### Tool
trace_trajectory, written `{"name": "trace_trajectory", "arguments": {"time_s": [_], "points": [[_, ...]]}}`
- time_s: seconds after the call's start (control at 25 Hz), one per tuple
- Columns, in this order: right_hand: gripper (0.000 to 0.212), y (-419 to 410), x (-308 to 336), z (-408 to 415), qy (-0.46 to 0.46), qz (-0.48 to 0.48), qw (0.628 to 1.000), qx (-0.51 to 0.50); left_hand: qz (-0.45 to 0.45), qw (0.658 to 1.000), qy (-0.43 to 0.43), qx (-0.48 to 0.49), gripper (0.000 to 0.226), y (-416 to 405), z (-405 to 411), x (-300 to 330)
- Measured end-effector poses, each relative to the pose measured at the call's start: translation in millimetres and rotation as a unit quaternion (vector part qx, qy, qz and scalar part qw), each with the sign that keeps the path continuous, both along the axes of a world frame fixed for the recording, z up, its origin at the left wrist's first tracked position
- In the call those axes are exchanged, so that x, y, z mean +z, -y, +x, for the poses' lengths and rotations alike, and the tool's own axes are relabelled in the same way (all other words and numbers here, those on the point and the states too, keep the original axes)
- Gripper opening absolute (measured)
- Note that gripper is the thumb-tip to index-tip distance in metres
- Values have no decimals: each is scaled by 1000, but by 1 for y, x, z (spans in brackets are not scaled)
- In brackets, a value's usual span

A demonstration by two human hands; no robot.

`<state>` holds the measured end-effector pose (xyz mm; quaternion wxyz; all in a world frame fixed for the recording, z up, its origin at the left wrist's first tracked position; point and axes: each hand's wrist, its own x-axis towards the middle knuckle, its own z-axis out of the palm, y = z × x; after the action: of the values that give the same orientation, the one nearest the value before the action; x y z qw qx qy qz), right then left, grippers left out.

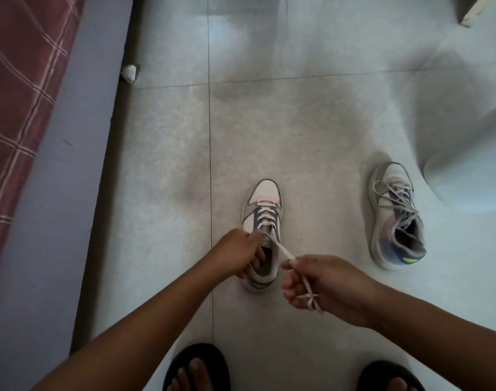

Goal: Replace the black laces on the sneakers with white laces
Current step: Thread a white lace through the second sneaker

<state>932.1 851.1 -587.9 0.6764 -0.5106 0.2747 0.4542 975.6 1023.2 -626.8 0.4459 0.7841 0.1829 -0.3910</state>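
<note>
A white sneaker (262,206) with blue and pink trim stands on the tiled floor, toe pointing away from me. A white lace (282,249) is threaded through its lower eyelets. My left hand (238,253) grips the sneaker's collar at the left side of the opening. My right hand (323,283) pinches the lace's free end, drawn taut to the right of the shoe, with the loose tail crossing under the fingers. A second sneaker (393,218) stands to the right, laced with a loose white lace. No black lace is in view.
A bed with a red checked cover (21,88) and a lilac side panel runs along the left. A crumpled white scrap (128,73) lies by it. A pale rounded object (472,165) stands at the right. My feet in black sandals (196,368) are at the bottom.
</note>
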Motion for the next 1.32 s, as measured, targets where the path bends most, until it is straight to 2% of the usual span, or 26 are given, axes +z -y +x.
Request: {"name": "trace_trajectory", "arguments": {"time_s": [0.08,0.16,0.24,0.36,0.48,0.52,0.64,0.72,0.8,0.88,0.92,0.96,1.04,1.08,1.12,1.2,1.28,1.32], "points": [[17,-7,-4,-9,52,-23,992,110,-95,989,-89,71,42,13,-14,7],[19,-10,-9,-11,70,-43,980,180,-125,979,-94,131,31,18,-24,7],[26,-9,-14,-6,33,-64,985,157,-126,974,-72,175,30,15,-31,5],[26,-8,-29,7,-1,-97,994,49,-142,971,-54,183,30,9,-43,6],[28,-18,-41,15,-23,-65,997,23,-162,981,-55,89,26,9,-57,11],[27,-21,-43,17,-30,-63,997,30,-144,988,-44,41,27,7,-60,12],[23,-22,-45,25,-4,-76,996,44,5,996,49,-76,29,-5,-58,12],[30,-19,-44,27,-14,-34,998,46,88,979,112,-145,30,-13,-55,10],[31,-20,-41,24,-24,35,996,75,81,959,90,-256,31,-15,-53,12],[27,-23,-38,20,55,14,991,118,92,942,60,-317,32,-14,-47,18],[24,-23,-36,18,132,-37,978,156,113,945,74,-298,35,-14,-40,19],[23,-22,-33,17,216,-98,949,209,120,962,90,-230,38,-14,-33,20],[23,-21,-30,13,367,-178,855,320,34,997,56,-45,43,-13,-25,17],[24,-21,-29,11,406,-182,822,354,-24,999,15,14,41,-10,-25,17],[24,-21,-26,10,422,-173,809,371,-61,997,-17,45,35,-8,-26,16],[24,-17,-20,11,408,-163,827,351,-86,993,-31,81,23,-7,-26,12],[23,-3,-18,19,369,-193,869,268,-89,985,-17,146,23,-13,-19,11],[18,8,-16,25,334,-186,901,205,-105,976,-10,193,26,-19,-14,12]]}}
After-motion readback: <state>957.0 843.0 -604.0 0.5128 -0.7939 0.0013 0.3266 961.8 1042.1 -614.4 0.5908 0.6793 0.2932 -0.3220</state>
